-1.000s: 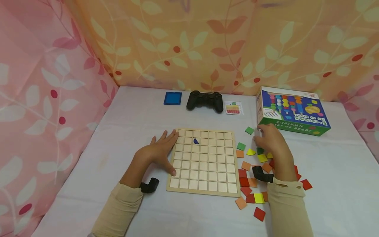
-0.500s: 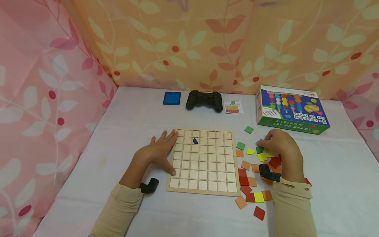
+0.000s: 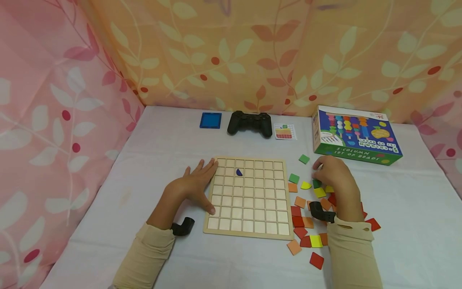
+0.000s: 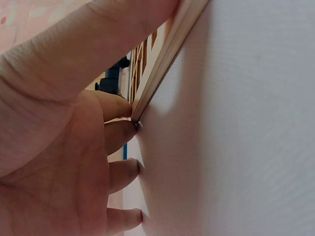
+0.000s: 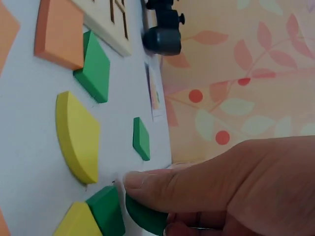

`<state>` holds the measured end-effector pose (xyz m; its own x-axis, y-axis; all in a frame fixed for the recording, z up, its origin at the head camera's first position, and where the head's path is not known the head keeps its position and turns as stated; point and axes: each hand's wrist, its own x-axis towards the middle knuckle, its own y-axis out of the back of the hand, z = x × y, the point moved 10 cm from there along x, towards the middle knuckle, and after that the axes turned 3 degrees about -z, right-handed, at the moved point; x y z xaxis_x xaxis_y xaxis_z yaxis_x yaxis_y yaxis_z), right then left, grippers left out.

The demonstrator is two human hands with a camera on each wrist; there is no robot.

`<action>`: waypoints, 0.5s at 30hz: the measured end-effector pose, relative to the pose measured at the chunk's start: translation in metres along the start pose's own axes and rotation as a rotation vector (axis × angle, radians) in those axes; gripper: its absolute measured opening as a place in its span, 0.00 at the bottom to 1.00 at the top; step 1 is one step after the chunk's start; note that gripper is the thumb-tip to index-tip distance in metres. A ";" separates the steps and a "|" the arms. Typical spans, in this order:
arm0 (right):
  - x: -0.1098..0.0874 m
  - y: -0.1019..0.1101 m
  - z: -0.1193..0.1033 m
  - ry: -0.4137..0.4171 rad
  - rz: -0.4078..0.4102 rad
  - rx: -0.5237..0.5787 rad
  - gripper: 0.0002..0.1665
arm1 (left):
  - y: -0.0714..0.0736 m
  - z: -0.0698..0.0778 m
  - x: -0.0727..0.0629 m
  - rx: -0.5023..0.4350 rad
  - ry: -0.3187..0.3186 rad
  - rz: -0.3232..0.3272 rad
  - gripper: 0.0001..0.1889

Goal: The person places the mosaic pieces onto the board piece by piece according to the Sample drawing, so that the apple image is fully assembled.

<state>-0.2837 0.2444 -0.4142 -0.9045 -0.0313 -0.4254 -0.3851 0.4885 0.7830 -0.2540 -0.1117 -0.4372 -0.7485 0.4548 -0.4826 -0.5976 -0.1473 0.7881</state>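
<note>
My left hand [image 3: 193, 186] lies with spread fingers along the left side of a wooden grid board [image 3: 249, 236]. In the left wrist view its thumb [image 4: 88, 49] and a fingertip touch the board's edge. A small dark blue piece [image 3: 239, 172] lies in one of the board's upper cells. Right of the board, my right hand [image 3: 332, 172] is low over scattered coloured tiles. In the right wrist view its thumb and fingers pinch a dark green round-edged tile [image 5: 145, 216]. Beside it lie another dark green tile [image 5: 108, 211] and a yellow round-edged tile [image 5: 78, 137].
Orange, red, yellow and green tiles, among them a red tile [image 3: 317, 260], spread right of the board. Behind stand a blue square case [image 3: 210, 120], a black game controller [image 3: 250, 123], a pattern card [image 3: 285, 131] and a toy box [image 3: 357, 134]. Patterned cloth [image 3: 231, 60] closes the back.
My right hand's thumb and fingers have come together on the dark green tile. The hand shifted right and nearer, then slightly back left. My left hand and the board stay put.
</note>
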 end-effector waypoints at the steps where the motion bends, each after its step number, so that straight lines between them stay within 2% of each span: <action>1: -0.001 0.000 -0.003 0.016 -0.002 0.001 0.17 | 0.000 0.000 0.000 0.001 0.001 0.000 0.79; 4: -0.002 0.001 -0.016 0.071 0.023 0.022 0.13 | 0.000 0.000 -0.001 0.004 0.008 0.002 0.79; 9: -0.001 0.001 -0.045 0.199 0.100 0.066 0.13 | 0.001 -0.002 -0.002 0.000 0.022 0.004 0.78; 15: 0.003 -0.014 -0.077 0.308 0.116 0.145 0.11 | 0.000 -0.002 -0.001 -0.005 0.009 0.004 0.79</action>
<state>-0.2947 0.1704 -0.3913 -0.9619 -0.2191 -0.1634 -0.2668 0.6219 0.7363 -0.2539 -0.1136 -0.4372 -0.7536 0.4458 -0.4831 -0.5960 -0.1534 0.7882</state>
